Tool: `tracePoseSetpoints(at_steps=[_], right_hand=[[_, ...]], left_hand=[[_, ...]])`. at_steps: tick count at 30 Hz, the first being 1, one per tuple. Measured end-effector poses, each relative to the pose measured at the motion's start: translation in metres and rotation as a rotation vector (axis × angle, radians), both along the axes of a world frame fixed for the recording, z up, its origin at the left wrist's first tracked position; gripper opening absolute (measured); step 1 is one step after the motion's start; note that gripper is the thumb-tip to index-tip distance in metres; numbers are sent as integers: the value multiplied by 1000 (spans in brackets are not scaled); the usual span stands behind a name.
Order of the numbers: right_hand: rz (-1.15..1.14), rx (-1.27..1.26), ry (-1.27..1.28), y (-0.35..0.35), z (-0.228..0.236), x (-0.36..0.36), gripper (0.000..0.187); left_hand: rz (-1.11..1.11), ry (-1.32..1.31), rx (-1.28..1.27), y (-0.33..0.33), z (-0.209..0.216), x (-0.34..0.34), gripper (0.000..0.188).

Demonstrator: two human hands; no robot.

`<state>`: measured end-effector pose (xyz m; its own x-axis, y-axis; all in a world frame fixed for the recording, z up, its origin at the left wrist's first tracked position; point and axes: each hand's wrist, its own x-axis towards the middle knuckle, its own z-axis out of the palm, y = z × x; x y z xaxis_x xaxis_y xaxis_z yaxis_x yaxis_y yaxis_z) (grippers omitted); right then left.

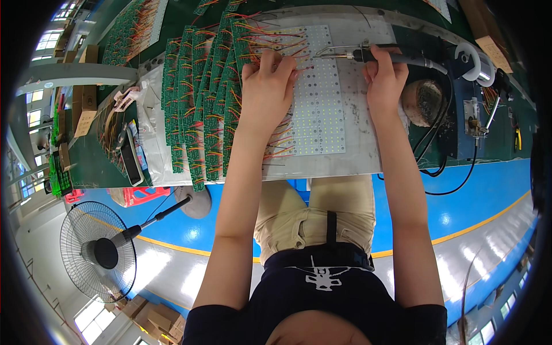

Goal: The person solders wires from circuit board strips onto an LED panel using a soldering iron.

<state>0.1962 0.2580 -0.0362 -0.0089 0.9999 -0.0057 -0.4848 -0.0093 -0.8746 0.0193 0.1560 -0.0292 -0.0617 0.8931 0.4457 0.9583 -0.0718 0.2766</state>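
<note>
My right hand (384,80) is closed round the black handle of a soldering iron (359,55), whose metal tip points left over a white circuit board (317,109). A thin metal guide tube runs just above the tip. The board carries rows of small pale parts and dark round spots. At the board's left side, my left hand (269,83) has its fingers drawn together in a pinch; a red wire (305,69) comes out from the fingertips over the board. Under and beside this hand lie overlapping green circuit boards (190,103) with red and yellow wires.
A solder spool (476,63) stands at the right, near a round, dark-topped pot (422,102) and black cables. More wired green boards (129,34) lie at the far left. A black-handled tool (131,158) rests near the left edge. A fan (105,253) stands on the floor.
</note>
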Motion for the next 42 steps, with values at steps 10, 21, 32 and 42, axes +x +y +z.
tracePoseSetpoints(at_steps=[10,21,32,42], right_hand=[[0,38,-15,-2,-1,0,8],[-5,46,-53,-1,-1,-1,8],[0,24,-70,-2,3,-3,10],[0,21,-52,-3,2,-2,13]], left_hand=[[0,19,48,0,-4,0,9],[37,15,75,3,-8,1,10],[61,-17,77,4,-8,1,9],[63,23,54,1,-9,3,9]])
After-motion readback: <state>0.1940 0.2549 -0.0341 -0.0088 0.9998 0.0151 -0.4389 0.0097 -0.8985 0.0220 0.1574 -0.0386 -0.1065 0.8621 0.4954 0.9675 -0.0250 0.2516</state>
